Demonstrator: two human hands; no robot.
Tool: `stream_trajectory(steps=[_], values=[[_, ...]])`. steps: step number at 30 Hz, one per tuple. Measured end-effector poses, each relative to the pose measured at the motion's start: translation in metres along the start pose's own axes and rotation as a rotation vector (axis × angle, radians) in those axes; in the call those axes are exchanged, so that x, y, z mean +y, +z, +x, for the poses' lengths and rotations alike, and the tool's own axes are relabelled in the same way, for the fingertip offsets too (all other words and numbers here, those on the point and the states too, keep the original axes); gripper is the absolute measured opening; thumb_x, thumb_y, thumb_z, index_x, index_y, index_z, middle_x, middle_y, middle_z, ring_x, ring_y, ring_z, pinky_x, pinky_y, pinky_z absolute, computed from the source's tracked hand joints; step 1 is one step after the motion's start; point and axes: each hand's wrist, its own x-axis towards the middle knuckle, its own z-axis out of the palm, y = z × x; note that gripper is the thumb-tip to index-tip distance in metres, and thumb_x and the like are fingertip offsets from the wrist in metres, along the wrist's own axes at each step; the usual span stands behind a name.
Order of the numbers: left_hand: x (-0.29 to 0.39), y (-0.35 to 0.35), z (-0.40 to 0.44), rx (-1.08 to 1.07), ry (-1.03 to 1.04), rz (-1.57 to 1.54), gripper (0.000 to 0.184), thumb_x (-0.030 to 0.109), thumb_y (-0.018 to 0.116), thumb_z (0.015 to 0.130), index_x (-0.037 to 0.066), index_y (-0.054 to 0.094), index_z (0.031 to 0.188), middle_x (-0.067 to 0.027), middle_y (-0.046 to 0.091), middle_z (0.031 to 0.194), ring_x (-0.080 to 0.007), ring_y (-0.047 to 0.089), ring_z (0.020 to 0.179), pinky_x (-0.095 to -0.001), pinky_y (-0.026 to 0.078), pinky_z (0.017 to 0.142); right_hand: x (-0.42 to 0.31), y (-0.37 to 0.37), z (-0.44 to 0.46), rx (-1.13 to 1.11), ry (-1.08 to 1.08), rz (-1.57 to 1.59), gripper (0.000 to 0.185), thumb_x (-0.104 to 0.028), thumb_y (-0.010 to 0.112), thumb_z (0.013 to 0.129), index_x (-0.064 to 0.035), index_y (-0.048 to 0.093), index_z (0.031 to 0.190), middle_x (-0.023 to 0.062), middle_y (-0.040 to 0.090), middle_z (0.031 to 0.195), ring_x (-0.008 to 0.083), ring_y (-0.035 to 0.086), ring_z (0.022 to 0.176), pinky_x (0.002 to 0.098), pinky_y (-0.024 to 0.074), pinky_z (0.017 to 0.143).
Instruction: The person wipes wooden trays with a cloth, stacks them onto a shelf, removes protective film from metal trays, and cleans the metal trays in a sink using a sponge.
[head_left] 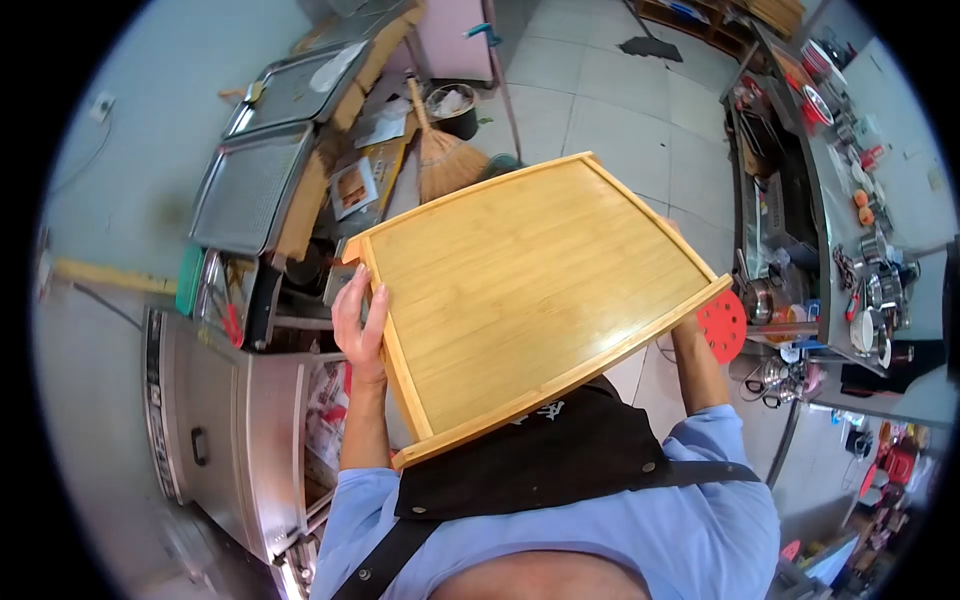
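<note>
A wooden tray [540, 290] with raised edges is held up in front of my dark apron [530, 460], tilted a little. My left hand [360, 325] grips its left edge, with the fingers lying along the rim. At the right edge, my right hand [680, 318] holds the tray from the side and below; most of its fingers are hidden behind the wood. Nothing lies on the tray's flat surface.
Metal trays [250, 185] rest on a rack at the left, above a steel cabinet [225, 430]. A broom [445, 160] and a bucket [453, 108] stand ahead. Shelving with pots [875, 290] runs along the right, near a red perforated stool [722, 325].
</note>
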Motion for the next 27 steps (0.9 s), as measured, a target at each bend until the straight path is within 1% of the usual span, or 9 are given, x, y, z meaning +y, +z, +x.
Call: stream_trajectory(steps=[3,5,6,9,13,16,17,20,27], values=[[0.010,0.055,0.033,-0.017,0.017,-0.066,0.031,0.005,0.062,0.081,0.006,0.059,0.112,-0.0216,0.058,0.118,-0.0356,0.059,0.104,-0.0409,0.048,0.087,-0.013,-0.044,0.023,0.042,-0.028,-0.175,0.044,-0.037,0.049,0.093,-0.0024,0.052,0.120,0.0059,0.056,0.113,0.0138,0.052,0.107,0.0291,0.0425,0.092],[0.009,0.088,0.057,-0.041,0.056,-0.133,0.031,0.005,0.063,0.081,0.006,0.059,0.112,-0.0209,0.058,0.118,-0.0357,0.059,0.104,-0.0407,0.048,0.087,-0.009,-0.071,0.040,0.117,-0.030,-0.149,0.043,-0.036,0.050,0.093,-0.0022,0.052,0.119,0.0062,0.055,0.112,0.0142,0.052,0.106,0.0290,0.0428,0.092],[0.007,0.103,0.069,-0.059,0.077,-0.162,0.032,0.005,0.063,0.080,0.006,0.059,0.112,-0.0206,0.058,0.118,-0.0357,0.059,0.104,-0.0406,0.048,0.087,-0.009,-0.077,0.048,0.155,-0.028,-0.129,0.042,-0.035,0.051,0.093,-0.0021,0.052,0.119,0.0063,0.055,0.111,0.0144,0.052,0.106,0.0290,0.0430,0.091],[0.004,0.151,0.105,-0.093,0.056,-0.223,0.032,0.006,0.064,0.077,0.006,0.061,0.109,-0.0183,0.058,0.118,-0.0345,0.059,0.102,-0.0404,0.049,0.087,-0.015,-0.088,0.075,0.189,-0.169,-0.295,0.041,-0.032,0.053,0.092,-0.0014,0.052,0.120,0.0077,0.055,0.111,0.0149,0.051,0.108,0.0294,0.0435,0.091],[-0.006,0.223,0.147,-0.119,0.032,-0.319,0.031,0.006,0.064,0.075,0.005,0.062,0.106,-0.0176,0.059,0.117,-0.0332,0.060,0.101,-0.0404,0.049,0.086,-0.011,-0.118,0.121,0.218,-0.181,-0.328,0.040,-0.027,0.056,0.090,-0.0005,0.051,0.119,0.0102,0.056,0.113,0.0156,0.052,0.107,0.0298,0.0437,0.090],[-0.018,0.280,0.183,-0.125,0.074,-0.366,0.027,0.007,0.063,0.076,0.004,0.061,0.103,-0.0178,0.060,0.116,-0.0334,0.060,0.099,-0.0403,0.049,0.084,0.001,-0.154,0.157,0.275,-0.160,-0.377,0.038,-0.026,0.057,0.090,-0.0002,0.052,0.118,0.0107,0.056,0.113,0.0157,0.052,0.106,0.0300,0.0441,0.089],[-0.024,0.301,0.195,-0.116,0.089,-0.358,0.024,0.008,0.062,0.076,0.004,0.061,0.100,-0.0178,0.061,0.112,-0.0332,0.061,0.096,-0.0402,0.050,0.082,0.004,-0.169,0.172,0.305,-0.142,-0.411,0.038,-0.026,0.057,0.090,-0.0001,0.053,0.117,0.0109,0.056,0.112,0.0158,0.052,0.106,0.0301,0.0443,0.089],[-0.042,0.363,0.240,-0.096,0.103,-0.418,0.023,0.009,0.062,0.076,0.003,0.060,0.097,-0.0176,0.063,0.109,-0.0325,0.062,0.092,-0.0400,0.051,0.079,0.011,-0.212,0.223,0.403,-0.086,-0.494,0.037,-0.025,0.058,0.089,0.0003,0.053,0.116,0.0114,0.057,0.112,0.0159,0.053,0.105,0.0304,0.0447,0.087],[-0.066,0.492,0.345,-0.144,-0.001,-0.621,0.020,0.013,0.066,0.072,0.004,0.059,0.088,-0.0149,0.066,0.098,-0.0301,0.064,0.082,-0.0368,0.050,0.071,0.041,-0.307,0.321,0.582,0.062,-0.710,0.034,-0.022,0.060,0.088,0.0011,0.055,0.112,0.0126,0.058,0.111,0.0162,0.055,0.102,0.0309,0.0457,0.084]])
